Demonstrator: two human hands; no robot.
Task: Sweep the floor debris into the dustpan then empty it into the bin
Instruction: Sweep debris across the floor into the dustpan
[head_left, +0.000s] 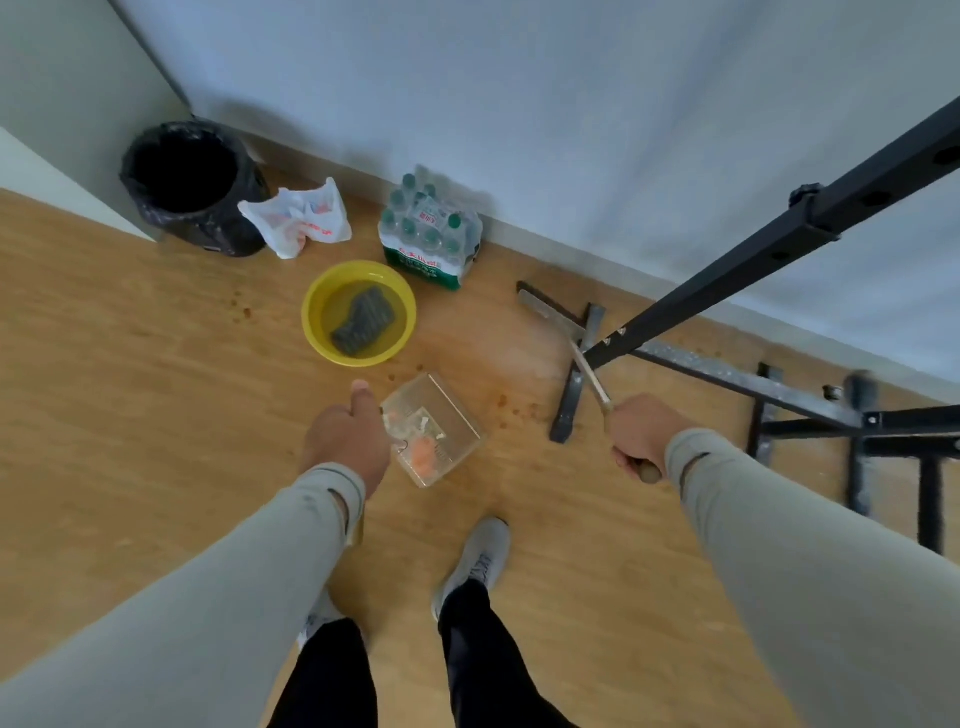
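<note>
My left hand (347, 439) grips the near edge of a clear plastic dustpan (451, 415), held above the wooden floor in front of my feet. Orange and pale scraps (423, 457) lie inside it. My right hand (641, 439) is closed around the handle of a floor wiper whose thin shaft runs up-left to a flat grey head (548, 310) near the wall. Small brown crumbs (511, 408) dot the floor between the dustpan and the wiper, with a few more specks (240, 306) at the left. The black-lined bin (189, 184) stands open in the far left corner.
A yellow basin (317, 317) of water with a grey cloth sits just beyond the dustpan. A white plastic bag (298, 218) lies beside the bin, and a pack of water bottles (430, 234) stands by the wall. A black metal frame (727, 364) fills the right side.
</note>
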